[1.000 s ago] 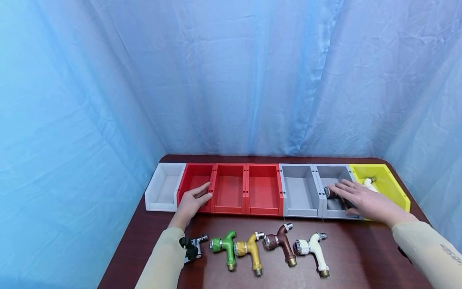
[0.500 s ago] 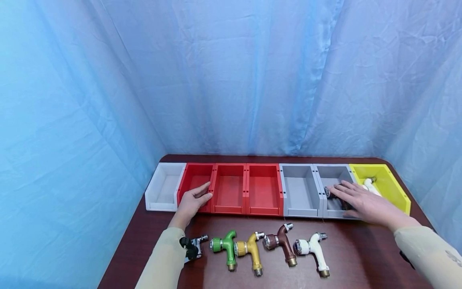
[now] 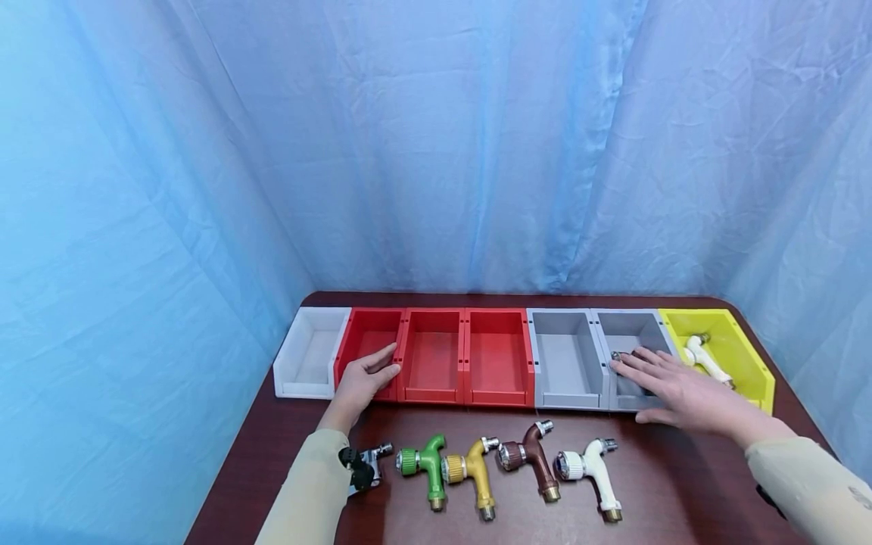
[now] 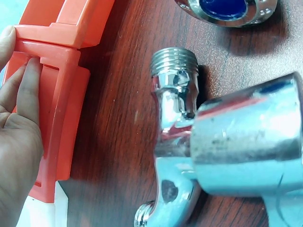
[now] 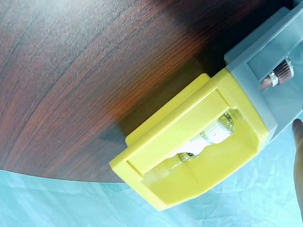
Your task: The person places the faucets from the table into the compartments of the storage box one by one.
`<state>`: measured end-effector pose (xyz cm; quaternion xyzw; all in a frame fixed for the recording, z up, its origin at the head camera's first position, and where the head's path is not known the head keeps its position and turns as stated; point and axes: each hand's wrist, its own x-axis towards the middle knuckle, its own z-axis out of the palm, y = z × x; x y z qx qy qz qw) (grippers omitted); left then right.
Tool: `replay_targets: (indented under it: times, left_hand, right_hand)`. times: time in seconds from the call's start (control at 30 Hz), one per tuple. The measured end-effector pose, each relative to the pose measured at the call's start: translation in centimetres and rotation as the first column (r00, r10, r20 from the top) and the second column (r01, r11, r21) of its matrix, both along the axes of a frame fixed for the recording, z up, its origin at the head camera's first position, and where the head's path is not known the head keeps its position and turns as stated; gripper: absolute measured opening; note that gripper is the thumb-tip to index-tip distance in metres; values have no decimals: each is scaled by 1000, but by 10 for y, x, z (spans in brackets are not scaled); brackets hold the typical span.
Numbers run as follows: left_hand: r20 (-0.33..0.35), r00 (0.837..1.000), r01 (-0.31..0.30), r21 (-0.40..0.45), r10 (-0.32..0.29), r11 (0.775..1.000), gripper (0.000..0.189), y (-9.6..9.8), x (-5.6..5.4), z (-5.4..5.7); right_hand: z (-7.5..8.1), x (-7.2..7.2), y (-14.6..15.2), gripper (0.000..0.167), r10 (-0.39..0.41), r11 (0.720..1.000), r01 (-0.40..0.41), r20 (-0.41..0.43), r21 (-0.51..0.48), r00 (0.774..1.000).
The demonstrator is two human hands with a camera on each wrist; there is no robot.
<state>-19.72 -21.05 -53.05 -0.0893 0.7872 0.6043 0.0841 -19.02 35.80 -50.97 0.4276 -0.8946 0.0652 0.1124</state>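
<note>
My left hand (image 3: 361, 386) reaches into the leftmost red bin (image 3: 375, 322), its fingers fairly straight and touching the bin beside its right wall. In the left wrist view its fingers (image 4: 29, 90) lie inside that bin. My right hand (image 3: 688, 390) is spread over the right grey bin (image 3: 630, 322), fingers extended and holding nothing. Under it a brown tap (image 5: 281, 73) lies in that bin, mostly hidden by the hand in the head view. A white tap (image 3: 708, 363) lies in the yellow bin (image 3: 749, 363) to the right.
In front of the bins lie a chrome tap (image 4: 173, 142), a green tap (image 3: 432, 469), a yellow tap (image 3: 480, 477), another brown tap (image 3: 538, 462) and another white tap (image 3: 599, 477). A white bin (image 3: 289, 363) ends the row at left. Blue curtains (image 3: 436, 151) surround the table.
My right hand has let go of the brown tap, and its fingers have straightened as it shifted slightly toward me. More of the white tap in the yellow bin shows. My left hand stays put.
</note>
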Motion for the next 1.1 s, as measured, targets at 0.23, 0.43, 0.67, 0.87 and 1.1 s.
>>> replay_targets:
  times: [0.23, 0.43, 0.67, 0.87, 1.1]
  left_hand:
    - [-2, 1000, 3, -2, -3, 1000, 56, 0, 0, 0]
    - [-2, 1000, 5, 6, -5, 1000, 57, 0, 1, 1]
    - [-2, 1000, 6, -1, -6, 1000, 56, 1, 0, 1]
    - [0, 1000, 8, 2, -8, 1000, 56, 1, 0, 1]
    - [5, 1000, 10, 9, -10, 1000, 59, -1, -1, -1]
  right_hand:
    - [1, 7, -10, 93, 36, 999, -36, 3, -5, 999]
    - [1, 15, -13, 95, 59, 998, -59, -30, -8, 998]
    - [-3, 27, -10, 96, 50, 999, -50, -13, -18, 999]
    - [-8, 39, -11, 94, 84, 994, -86, -31, -61, 996]
    - [-13, 55, -19, 91, 125, 990, -126, -15, -69, 992]
